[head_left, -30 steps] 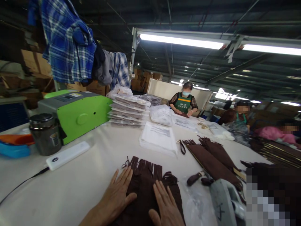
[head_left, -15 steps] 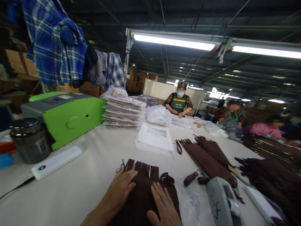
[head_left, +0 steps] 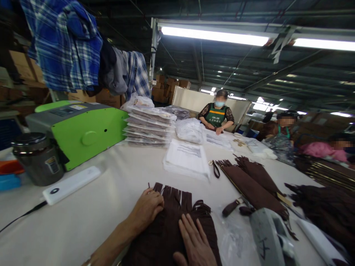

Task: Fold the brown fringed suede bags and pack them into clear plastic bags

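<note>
A dark brown fringed bag [head_left: 169, 225] lies flat on the table in front of me, its cut strips pointing away from me. My left hand [head_left: 151, 205] is curled at the bag's far left corner, its fingers closed on the fringe strips there. Flat on the right part of the bag rests my right hand [head_left: 195, 238], fingers stretched out and thumb apart. To the right are a brown tassel [head_left: 230, 208], a small wrist strap [head_left: 215, 170] and more brown fringed bags [head_left: 246, 181] with a zip edge.
A grey tape dispenser [head_left: 267, 236] and clear plastic bags [head_left: 234, 240] sit close on the right. Beyond lie white printed bags [head_left: 187, 159] and stacked packed goods [head_left: 149, 127]. On the left are a green machine [head_left: 91, 135], a jar [head_left: 37, 159] and a power bank [head_left: 72, 184]. Co-workers [head_left: 217, 114] sit opposite.
My left hand has gone from lying flat on the bag to curling its fingers around the strips at the far left corner. My right hand stays flat. The view has shifted slightly.
</note>
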{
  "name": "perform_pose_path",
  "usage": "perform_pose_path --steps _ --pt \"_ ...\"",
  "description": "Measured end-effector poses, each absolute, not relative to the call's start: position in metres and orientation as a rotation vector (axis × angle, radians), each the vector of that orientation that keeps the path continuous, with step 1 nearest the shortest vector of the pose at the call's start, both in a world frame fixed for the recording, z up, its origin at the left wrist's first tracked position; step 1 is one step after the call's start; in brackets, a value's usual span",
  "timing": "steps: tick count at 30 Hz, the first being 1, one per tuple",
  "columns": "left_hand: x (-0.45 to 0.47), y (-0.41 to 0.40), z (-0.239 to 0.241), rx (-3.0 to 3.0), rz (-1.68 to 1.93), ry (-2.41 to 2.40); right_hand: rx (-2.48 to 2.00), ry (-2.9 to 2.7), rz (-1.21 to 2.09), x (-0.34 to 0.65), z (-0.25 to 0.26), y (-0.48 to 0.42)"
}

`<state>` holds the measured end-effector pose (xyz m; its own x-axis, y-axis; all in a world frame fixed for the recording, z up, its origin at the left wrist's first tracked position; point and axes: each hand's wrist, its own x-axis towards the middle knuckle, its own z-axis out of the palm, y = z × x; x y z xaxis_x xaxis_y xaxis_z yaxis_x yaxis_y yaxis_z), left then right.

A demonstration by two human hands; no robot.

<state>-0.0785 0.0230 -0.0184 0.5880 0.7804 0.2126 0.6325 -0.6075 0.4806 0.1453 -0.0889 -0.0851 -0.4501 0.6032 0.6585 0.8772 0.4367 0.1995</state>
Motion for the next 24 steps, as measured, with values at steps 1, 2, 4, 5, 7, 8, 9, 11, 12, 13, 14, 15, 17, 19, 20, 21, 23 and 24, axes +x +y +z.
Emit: perform_pose_path --steps 1,2,4,5,7,8,9,11,12,13,14,15,17,19,20,21,23,24 --pt "-0.078 0.022 -0.018 2.455 0.583 1.125 -1.252 -2.204 -0.719 0.146 -0.085 -0.089" --pt "-0.077 0.022 -0.017 2.444 0.585 1.104 -1.264 -2.214 -0.704 0.147 -0.085 -0.09" --pt "-0.075 0.02 -0.019 2.43 0.583 1.056 -1.291 -2.231 -0.669 0.147 -0.083 -0.092" --pt "-0.073 0.02 -0.022 2.428 0.577 1.033 -1.303 -2.236 -0.653 0.146 -0.082 -0.092" --pt "-0.071 0.02 -0.03 2.429 0.567 0.993 -1.32 -2.239 -0.628 0.144 -0.083 -0.093" --pt "-0.07 0.02 -0.034 2.43 0.572 0.978 -1.327 -2.232 -0.616 0.143 -0.083 -0.094" --pt "-0.069 0.021 -0.038 2.428 0.584 0.966 -1.329 -2.219 -0.601 0.141 -0.082 -0.094" --pt "-0.068 0.021 -0.043 2.415 0.63 0.945 -1.314 -2.201 -0.538 0.141 -0.077 -0.096" --pt "-0.068 0.021 -0.043 2.405 0.659 0.94 -1.313 -2.19 -0.482 0.142 -0.071 -0.097" --pt "-0.068 0.022 -0.04 2.394 0.688 0.939 -1.336 -2.182 -0.404 0.146 -0.063 -0.097" --pt "-0.068 0.023 -0.036 2.384 0.723 0.947 -1.384 -2.165 -0.31 0.151 -0.053 -0.098" --pt "-0.07 0.024 -0.03 2.37 0.768 0.969 -1.46 -2.124 -0.204 0.159 -0.041 -0.097" --pt "-0.079 0.032 -0.017 2.323 0.863 1.08 -1.642 -1.956 -0.001 0.181 -0.018 -0.094" --pt "-0.096 0.042 -0.008 2.225 0.875 1.314 -1.777 -1.739 0.176 0.212 -0.003 -0.088" --pt "-0.106 0.048 -0.006 2.166 0.83 1.444 -1.827 -1.646 0.266 0.228 -0.001 -0.085" --pt "-0.118 0.052 -0.007 2.107 0.756 1.557 -1.879 -1.565 0.382 0.244 -0.002 -0.081" --pt "-0.14 0.058 -0.012 2.017 0.592 1.688 -1.961 -1.42 0.643 0.271 -0.011 -0.074" --pt "-0.147 0.058 -0.015 1.995 0.531 1.705 -1.978 -1.386 0.753 0.281 -0.018 -0.07"
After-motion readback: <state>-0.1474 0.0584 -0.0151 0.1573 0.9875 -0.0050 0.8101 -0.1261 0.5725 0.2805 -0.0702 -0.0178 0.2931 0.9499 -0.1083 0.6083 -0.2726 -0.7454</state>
